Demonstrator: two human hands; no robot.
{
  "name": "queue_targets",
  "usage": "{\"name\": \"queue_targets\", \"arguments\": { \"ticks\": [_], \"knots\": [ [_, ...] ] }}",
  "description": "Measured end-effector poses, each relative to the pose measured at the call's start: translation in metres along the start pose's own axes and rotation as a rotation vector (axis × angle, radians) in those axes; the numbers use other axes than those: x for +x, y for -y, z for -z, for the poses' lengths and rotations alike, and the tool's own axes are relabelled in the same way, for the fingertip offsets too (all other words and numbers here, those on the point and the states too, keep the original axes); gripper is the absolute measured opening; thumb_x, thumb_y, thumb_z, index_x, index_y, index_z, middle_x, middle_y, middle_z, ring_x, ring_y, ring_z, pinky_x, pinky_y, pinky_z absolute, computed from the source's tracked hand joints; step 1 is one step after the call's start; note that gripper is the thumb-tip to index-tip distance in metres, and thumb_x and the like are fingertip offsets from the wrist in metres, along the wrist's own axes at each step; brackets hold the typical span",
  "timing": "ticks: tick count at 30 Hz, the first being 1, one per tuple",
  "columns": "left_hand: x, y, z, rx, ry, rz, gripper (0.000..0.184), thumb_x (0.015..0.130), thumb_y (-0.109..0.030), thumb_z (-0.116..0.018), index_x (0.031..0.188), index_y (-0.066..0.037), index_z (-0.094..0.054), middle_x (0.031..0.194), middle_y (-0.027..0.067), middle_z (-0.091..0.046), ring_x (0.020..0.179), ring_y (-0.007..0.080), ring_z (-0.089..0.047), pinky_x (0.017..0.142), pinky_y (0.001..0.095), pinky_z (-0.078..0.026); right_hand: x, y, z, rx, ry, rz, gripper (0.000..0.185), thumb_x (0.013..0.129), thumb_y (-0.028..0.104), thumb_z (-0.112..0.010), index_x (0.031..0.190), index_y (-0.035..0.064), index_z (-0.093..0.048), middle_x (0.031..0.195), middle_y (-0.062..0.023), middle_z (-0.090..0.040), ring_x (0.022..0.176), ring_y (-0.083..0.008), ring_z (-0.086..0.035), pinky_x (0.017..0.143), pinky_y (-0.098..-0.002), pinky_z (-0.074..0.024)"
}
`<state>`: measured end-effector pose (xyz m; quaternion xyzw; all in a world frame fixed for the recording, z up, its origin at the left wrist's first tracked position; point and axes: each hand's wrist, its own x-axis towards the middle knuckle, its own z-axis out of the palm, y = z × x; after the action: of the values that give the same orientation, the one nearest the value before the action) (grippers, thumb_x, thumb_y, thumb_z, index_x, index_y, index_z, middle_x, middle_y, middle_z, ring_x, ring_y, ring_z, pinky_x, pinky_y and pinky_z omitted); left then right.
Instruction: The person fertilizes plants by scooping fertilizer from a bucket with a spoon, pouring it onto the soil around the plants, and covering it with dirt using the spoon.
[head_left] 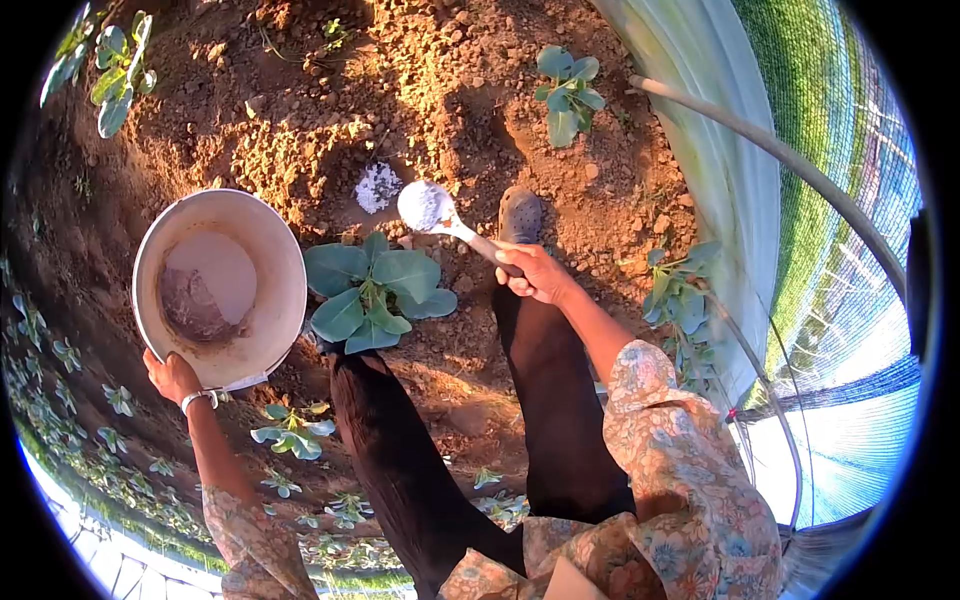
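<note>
My right hand (533, 273) is closed round the handle of a ladle (425, 206), whose round bowl carries white granules. Just left of the bowl, a small patch of white granules (378, 188) lies on the soil. On the left, my left hand (174, 380) grips the near rim of a white bucket (220, 205). A greyish heap of granular material (195, 303) sits at the bottom of the bucket. Between the bucket and my legs grows a broad-leaved green plant (375, 292), close below the white patch.
More leafy plants grow in the brown soil (330, 90), one at the upper right (568, 95) and several at the lower left. A plastic sheet (710, 130), a curved pole (790, 160) and green netting (795, 60) border the right side. My shoe (521, 215) stands near the ladle.
</note>
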<state>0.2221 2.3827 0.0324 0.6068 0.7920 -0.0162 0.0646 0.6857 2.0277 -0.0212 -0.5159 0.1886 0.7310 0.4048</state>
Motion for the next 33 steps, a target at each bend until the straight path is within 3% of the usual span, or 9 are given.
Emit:
{"name": "queue_targets", "arguments": {
  "ticks": [4,6,8,14,19,23,26,29,33],
  "knots": [
    [-0.004,-0.015,0.000,0.009,0.021,-0.007,0.047,0.070,-0.011,-0.044,0.115,-0.008,-0.054,0.104,0.0181,-0.060,0.097,0.0360,-0.056,0.087,0.0427,-0.041,0.051,0.018,0.079,0.348,-0.151,0.035,0.018,0.091,0.021,-0.051,0.096,0.0049,-0.048,0.068,-0.0052,-0.053,0.041,-0.0038,-0.036,0.033,-0.0175,-0.0265],
    [-0.009,-0.022,0.000,0.050,-0.014,0.004,0.047,0.070,-0.011,-0.044,0.115,-0.007,-0.054,0.104,0.0178,-0.061,0.096,0.0358,-0.057,0.086,0.0424,-0.042,0.080,0.026,0.113,0.568,-0.108,0.019,0.016,0.090,0.021,-0.051,0.091,0.0051,-0.049,0.067,-0.0055,-0.052,0.041,-0.0047,-0.036,0.033,-0.0186,-0.0257],
    [-0.007,-0.032,-0.002,0.070,-0.040,0.007,0.047,0.069,-0.011,-0.044,0.115,-0.007,-0.054,0.103,0.0175,-0.061,0.095,0.0355,-0.057,0.085,0.0420,-0.042,0.083,0.025,0.121,0.275,-0.378,-0.105,0.018,0.089,0.023,-0.051,0.089,0.0049,-0.049,0.066,-0.0058,-0.051,0.040,-0.0061,-0.035,0.033,-0.0204,-0.0257],
    [-0.006,-0.022,0.000,0.041,-0.002,0.017,0.047,0.070,-0.012,-0.044,0.115,-0.007,-0.054,0.105,0.0176,-0.061,0.096,0.0358,-0.057,0.086,0.0415,-0.042,0.036,-0.022,0.093,-0.276,-0.358,-0.117,0.034,0.092,0.036,-0.046,0.087,0.0026,-0.051,0.058,-0.0019,-0.045,0.041,-0.0076,-0.037,0.034,-0.0222,-0.0282],
    [-0.011,-0.032,0.005,0.051,-0.002,0.016,0.048,0.070,-0.012,-0.043,0.117,-0.006,-0.052,0.108,0.0182,-0.060,0.099,0.0367,-0.056,0.087,0.0410,-0.040,0.112,-0.061,0.089,0.716,-0.212,-0.474,0.026,0.091,0.022,-0.047,0.095,-0.0038,-0.046,0.065,-0.0020,-0.044,0.045,-0.0088,-0.039,0.040,-0.0207,-0.0313],
    [-0.004,-0.020,0.002,0.068,0.000,0.008,0.047,0.071,-0.015,-0.043,0.118,-0.010,-0.052,0.104,0.0156,-0.062,0.093,0.0349,-0.059,0.084,0.0410,-0.043,0.164,0.014,0.070,0.879,-0.246,-0.481,0.024,0.079,0.006,-0.045,0.057,0.0091,-0.036,0.049,0.0017,-0.036,0.036,-0.0098,-0.034,0.032,-0.0232,-0.0283],
    [-0.007,-0.028,0.005,0.083,0.018,0.042,0.047,0.072,-0.017,-0.043,0.118,-0.011,-0.052,0.103,0.0157,-0.062,0.094,0.0349,-0.059,0.083,0.0411,-0.043,0.151,0.057,0.086,0.888,-0.198,-0.478,0.011,0.085,0.009,-0.046,0.077,0.0013,-0.044,0.051,0.0037,-0.037,0.038,-0.0051,-0.034,0.032,-0.0182,-0.0277],
    [0.000,-0.014,0.000,0.143,-0.012,0.001,0.047,0.072,-0.018,-0.043,0.117,-0.011,-0.052,0.102,0.0160,-0.062,0.094,0.0351,-0.059,0.082,0.0413,-0.043,0.128,0.068,0.108,0.741,-0.149,-0.297,0.036,0.091,0.017,-0.046,0.112,-0.0106,-0.036,0.055,0.0055,-0.038,0.041,-0.0017,-0.035,0.034,-0.0167,-0.0290],
    [-0.007,-0.037,0.004,0.066,0.021,0.073,0.046,0.071,-0.016,-0.044,0.116,-0.011,-0.053,0.104,0.0170,-0.062,0.096,0.0351,-0.059,0.083,0.0410,-0.043,0.100,0.076,0.126,0.595,-0.064,-0.191,0.032,0.093,0.022,-0.044,0.107,-0.0072,-0.042,0.057,0.0058,-0.039,0.040,-0.0019,-0.034,0.032,-0.0151,-0.0263]
  ]
}}
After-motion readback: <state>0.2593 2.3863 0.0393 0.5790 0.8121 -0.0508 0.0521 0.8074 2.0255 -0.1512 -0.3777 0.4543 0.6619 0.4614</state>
